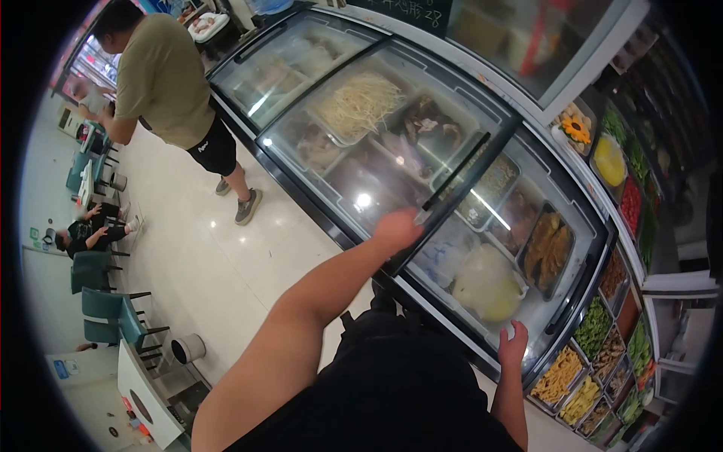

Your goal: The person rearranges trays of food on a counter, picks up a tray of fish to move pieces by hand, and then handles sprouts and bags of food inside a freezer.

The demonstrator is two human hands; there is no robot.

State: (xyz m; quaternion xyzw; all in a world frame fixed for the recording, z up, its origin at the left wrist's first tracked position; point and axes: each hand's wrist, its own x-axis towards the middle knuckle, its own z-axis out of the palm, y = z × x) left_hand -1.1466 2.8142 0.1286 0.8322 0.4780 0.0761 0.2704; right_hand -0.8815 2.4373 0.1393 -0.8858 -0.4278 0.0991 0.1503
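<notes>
Left hand (395, 226) grips the sliding glass lid (376, 169) of the chest freezer (316, 218), right hand (514, 343) rests open on its rim; sliding the lid seems the step in hand, needing a level pull.

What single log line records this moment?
left hand: at lid handle | right hand: resting on freezer glass

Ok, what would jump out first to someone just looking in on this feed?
A long glass-topped freezer runs diagonally across the middle, with trays of food under its lids, among them a heap of pale strands. The left hand is at the lower end of a dark lid bar, and the right hand lies open on the glass at lower right. A person in an olive shirt stands at upper left beside the freezer.
</notes>
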